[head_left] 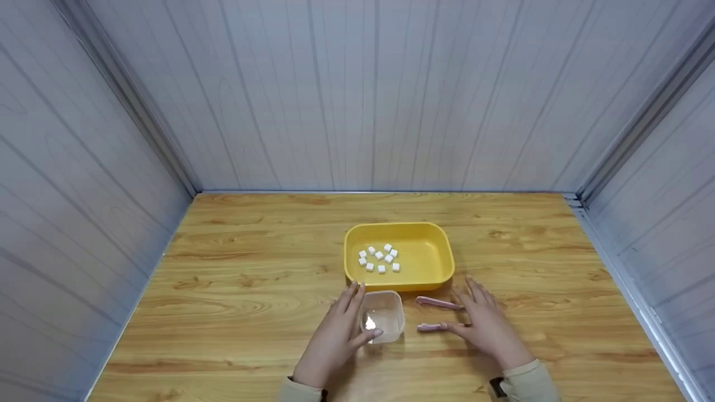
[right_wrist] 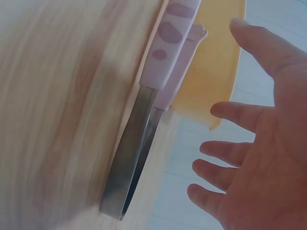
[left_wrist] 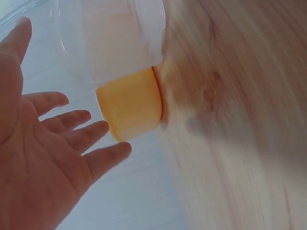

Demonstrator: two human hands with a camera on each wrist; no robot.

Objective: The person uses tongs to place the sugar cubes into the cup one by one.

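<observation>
My left hand [head_left: 332, 338] is spread over the left side of a small clear plastic box [head_left: 390, 315], thumb across its near part in the head view. In the left wrist view the palm and parted fingers stand beside the box [left_wrist: 112, 38], holding nothing. On the right, my right hand [head_left: 490, 326] hovers by a pair of tongs [head_left: 438, 303] with pink tips, its fingers spread and overlapping them. The right wrist view shows the tongs' steel bend [right_wrist: 125, 158] lying on the table, apart from the fingers [right_wrist: 225, 152]; the pink ends have darker spots.
Behind the hands sits a yellow tub [head_left: 427, 259], close to the clear box. Several small white cubes [head_left: 379, 255] lie scattered in its left half. The wooden table [head_left: 251, 279] is walled by pale panels [head_left: 380, 111] at the back and both sides.
</observation>
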